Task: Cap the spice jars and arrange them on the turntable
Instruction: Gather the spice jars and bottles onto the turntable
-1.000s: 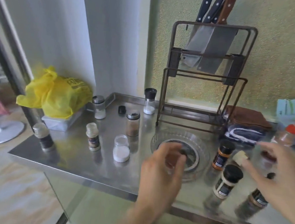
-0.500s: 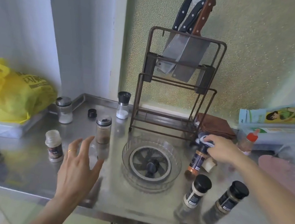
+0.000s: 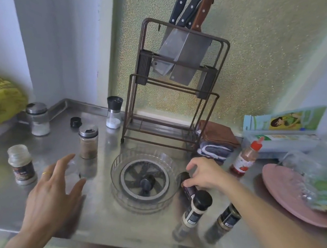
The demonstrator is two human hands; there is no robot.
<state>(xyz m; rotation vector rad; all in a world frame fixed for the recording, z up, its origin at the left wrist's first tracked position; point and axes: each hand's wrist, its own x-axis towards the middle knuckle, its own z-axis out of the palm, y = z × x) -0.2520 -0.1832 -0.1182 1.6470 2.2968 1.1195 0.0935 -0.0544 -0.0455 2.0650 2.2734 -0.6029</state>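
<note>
a: right hand [image 3: 203, 175] curled over a dark spice jar [image 3: 189, 186], thumb and fingers pinching its top, just off the turntable's [image 3: 174, 166] three o'clock edge.

b: left hand [image 3: 54, 184] spread, fingers straight and apart, gripping nothing, hovering at about nine o'clock from the turntable, above the steel counter [image 3: 95, 218]. something clear under the fingertips, too blurred to tell.

a: turntable clear-walled, dark hub in the middle, no jar on it.

b: at five o'clock from it, a black-capped jar [image 3: 196, 208], and just beside that another dark-labelled jar [image 3: 227, 218], partly behind the right forearm.

a: at nine o'clock, past the left hand, an uncapped jar [image 3: 22, 164]. at eleven o'clock, a brown-filled jar with a silver lid [image 3: 87, 143], then a loose black cap [image 3: 75, 122] and a white-filled shaker [image 3: 38, 118] further out.

b: at twelve o'clock, a black-topped grinder [image 3: 114, 111] beside the knife rack [image 3: 173, 84]. at two o'clock, a red-capped bottle [image 3: 246, 156]; at three o'clock, well apart, a pink plate [image 3: 286, 192].
</note>
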